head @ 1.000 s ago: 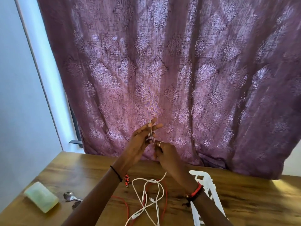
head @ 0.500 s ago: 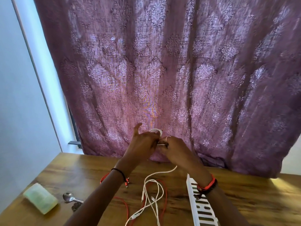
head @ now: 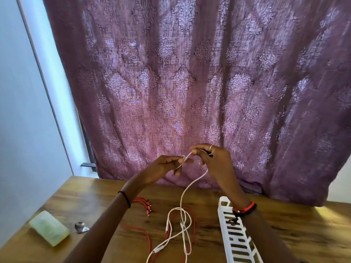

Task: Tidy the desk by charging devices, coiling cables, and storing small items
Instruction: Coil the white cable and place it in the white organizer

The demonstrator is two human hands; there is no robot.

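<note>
Desk (head: 284, 224) carries the slack of the white cable (head: 181, 202), lying across a red cable (head: 146, 236); its upper run rises to both hands. Left hand (head: 161, 168) pinches a small loop in its fingers; right hand (head: 216, 160) pinches the strand just beside it. Recommend even loops and light tension (the slack could drag the red cable).

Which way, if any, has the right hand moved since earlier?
Yes: the right hand rose clear above the desk's far edge, away from the left hand.
</note>
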